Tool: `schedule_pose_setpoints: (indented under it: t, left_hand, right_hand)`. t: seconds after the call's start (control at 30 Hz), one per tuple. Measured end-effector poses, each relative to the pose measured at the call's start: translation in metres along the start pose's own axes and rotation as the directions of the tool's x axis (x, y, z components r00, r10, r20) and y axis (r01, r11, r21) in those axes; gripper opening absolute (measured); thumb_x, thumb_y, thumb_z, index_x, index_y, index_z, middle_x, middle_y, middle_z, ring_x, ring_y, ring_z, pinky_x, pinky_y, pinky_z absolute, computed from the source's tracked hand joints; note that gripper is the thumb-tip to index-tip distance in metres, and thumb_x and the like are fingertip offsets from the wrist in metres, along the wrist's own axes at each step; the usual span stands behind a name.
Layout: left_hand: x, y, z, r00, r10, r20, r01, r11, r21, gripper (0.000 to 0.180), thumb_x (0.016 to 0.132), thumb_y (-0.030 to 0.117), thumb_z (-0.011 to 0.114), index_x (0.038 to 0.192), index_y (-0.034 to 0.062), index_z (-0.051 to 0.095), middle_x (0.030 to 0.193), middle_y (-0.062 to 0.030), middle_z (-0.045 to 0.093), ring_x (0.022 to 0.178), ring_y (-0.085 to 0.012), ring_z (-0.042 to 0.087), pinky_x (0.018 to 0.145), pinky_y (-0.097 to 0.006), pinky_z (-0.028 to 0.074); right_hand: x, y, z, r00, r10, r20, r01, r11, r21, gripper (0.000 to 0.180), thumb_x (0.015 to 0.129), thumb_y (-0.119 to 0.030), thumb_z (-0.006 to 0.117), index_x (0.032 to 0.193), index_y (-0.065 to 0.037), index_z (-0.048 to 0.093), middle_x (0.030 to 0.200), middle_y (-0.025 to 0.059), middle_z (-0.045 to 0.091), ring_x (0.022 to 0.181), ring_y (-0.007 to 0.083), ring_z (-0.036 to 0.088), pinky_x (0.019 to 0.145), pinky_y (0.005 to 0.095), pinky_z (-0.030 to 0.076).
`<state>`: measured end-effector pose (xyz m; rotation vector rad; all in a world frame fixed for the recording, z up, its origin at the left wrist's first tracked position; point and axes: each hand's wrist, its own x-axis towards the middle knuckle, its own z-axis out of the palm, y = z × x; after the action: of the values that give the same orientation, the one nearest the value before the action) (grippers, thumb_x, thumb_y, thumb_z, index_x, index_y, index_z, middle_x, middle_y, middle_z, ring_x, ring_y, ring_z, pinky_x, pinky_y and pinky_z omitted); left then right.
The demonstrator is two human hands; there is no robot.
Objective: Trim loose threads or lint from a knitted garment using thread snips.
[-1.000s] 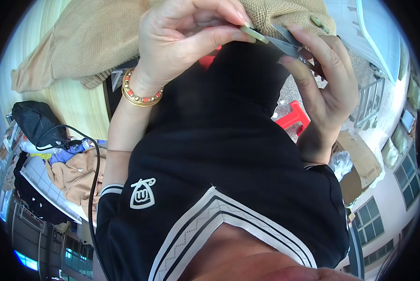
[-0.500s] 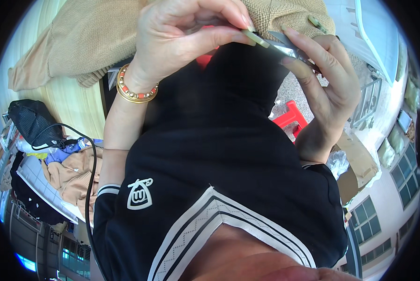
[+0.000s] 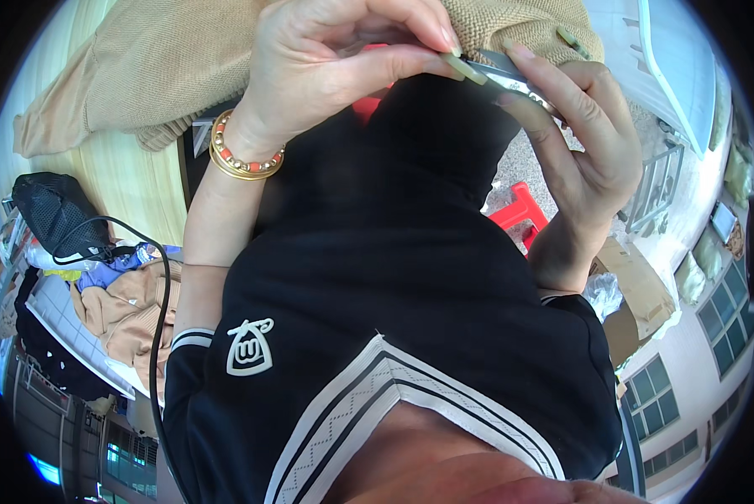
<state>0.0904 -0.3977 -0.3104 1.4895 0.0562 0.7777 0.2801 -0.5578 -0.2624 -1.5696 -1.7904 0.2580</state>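
Observation:
At the top centre, my left hand (image 3: 326, 71) has thumb and index finger pinched together beside the edge of a tan knitted garment (image 3: 183, 59). A slender pale green piece (image 3: 465, 69) shows at those fingertips; I cannot tell whether it is a long nail or something held. My right hand (image 3: 583, 126) is closed around small metal thread snips (image 3: 524, 86), their blades pointing left toward the pinched fingertips. Another narrow green piece (image 3: 572, 40) shows against the knit above my right fingers. What lies between the left fingertips is hidden.
The garment spreads over a pale wooden table (image 3: 133, 193) at left. Nearby are a black mesh bag (image 3: 57, 218), a black cable (image 3: 168, 294) and a heap of tan clothing (image 3: 137, 307). To the right are a red plastic stool (image 3: 524, 214) and a cardboard box (image 3: 637, 286).
Both hands stay close together at the garment edge. The snips and right fingers have shifted slightly, and the blades lie nearer the left fingertips.

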Motion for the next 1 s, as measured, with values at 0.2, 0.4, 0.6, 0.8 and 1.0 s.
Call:
schedule_pose_setpoints:
  t: [0.2,0.4,0.6,0.8,1.0]
  left_hand:
    - [-0.006,-0.051,0.006,0.94,0.331,-0.081,-0.338,0.873,-0.353,0.015,0.084,-0.009,0.076,0.097,-0.0038,0.07,0.098,-0.0147,0.07,0.088,-0.019,0.069,0.078,-0.027,0.055]
    - [-0.01,-0.077,-0.005,0.905,0.424,-0.041,-0.41,0.842,-0.349,0.014,0.086,-0.009,0.075,0.098,-0.0038,0.069,0.1,-0.0149,0.069,0.088,-0.0174,0.068,0.077,-0.026,0.055]
    - [-0.008,-0.083,-0.008,0.87,0.491,-0.049,-0.477,0.811,-0.339,0.013,0.087,-0.008,0.075,0.098,-0.0044,0.069,0.1,-0.0154,0.069,0.089,-0.0185,0.068,0.078,-0.027,0.055]
    - [-0.024,-0.041,-0.036,0.998,-0.013,0.056,0.007,0.994,0.109,0.02,0.093,-0.011,0.065,0.111,-0.003,0.063,0.113,-0.0105,0.065,0.102,-0.0159,0.068,0.091,-0.028,0.056]
    - [-0.021,-0.02,-0.028,0.953,-0.293,-0.075,0.3,0.889,0.346,0.017,0.093,-0.006,0.067,0.109,-0.0015,0.067,0.112,-0.0078,0.068,0.097,-0.0132,0.066,0.089,-0.025,0.052]
  right_hand:
    - [0.001,0.003,0.002,0.999,-0.043,-0.007,0.043,0.998,-0.04,0.047,0.073,0.001,0.084,0.119,0.001,0.074,0.084,0.0059,0.06,0.072,0.0133,0.056,0.062,0.0239,0.042]
    - [0.002,0.004,0.003,0.998,-0.056,0.031,0.058,0.995,-0.08,0.046,0.073,0.004,0.083,0.118,0.001,0.075,0.086,0.0072,0.063,0.074,0.0145,0.059,0.064,0.024,0.046]
    - [0.004,0.004,0.01,0.998,-0.058,-0.023,0.057,0.998,-0.031,0.044,0.073,0.006,0.082,0.116,0.001,0.075,0.086,0.0077,0.066,0.073,0.0141,0.06,0.064,0.0228,0.045]
    - [-0.009,0.009,0.005,0.924,0.192,-0.332,-0.19,0.981,0.039,0.036,0.081,0.0,0.082,0.116,0.002,0.073,0.091,0.0039,0.067,0.079,0.0094,0.059,0.068,0.0221,0.045]
    - [-0.036,0.055,0.015,0.802,0.403,-0.44,-0.221,0.886,0.408,0.038,0.091,0.004,0.072,0.128,0.007,0.066,0.108,0.0074,0.069,0.096,0.0106,0.065,0.088,0.0237,0.051]
